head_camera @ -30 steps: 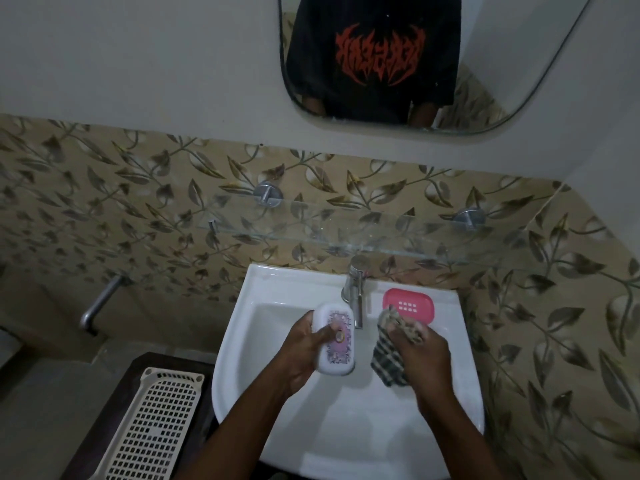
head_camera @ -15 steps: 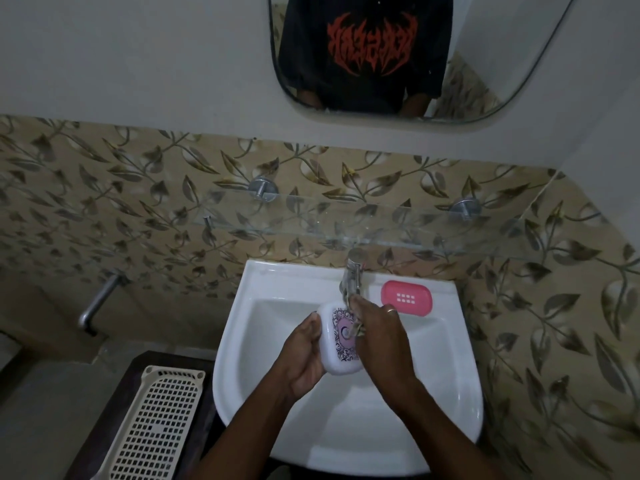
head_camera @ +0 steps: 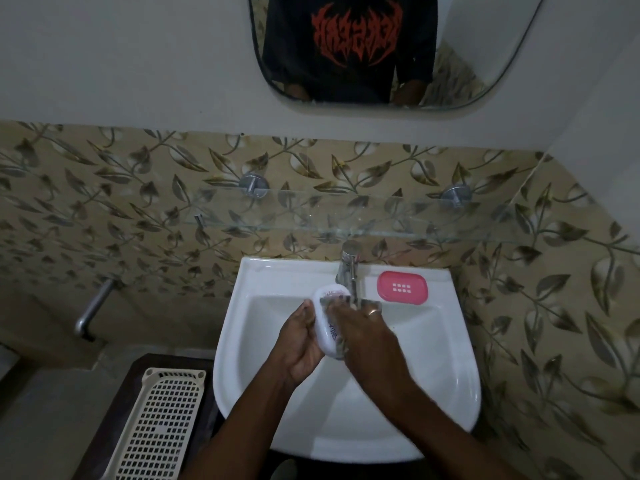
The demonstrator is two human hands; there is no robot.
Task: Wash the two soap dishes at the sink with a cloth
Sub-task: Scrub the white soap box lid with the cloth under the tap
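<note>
Here the left hand grips the white soap dish over the sink, steadying it; the right hand clutches the cloth against it to scrub.

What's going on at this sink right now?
A person is washing a soap dish. The left hand grips the white soap dish over the basin of the sink, just below the tap. The right hand holds the cloth against it. The pink soap dish sits on the rim beside the tap, not in either hand.
</note>
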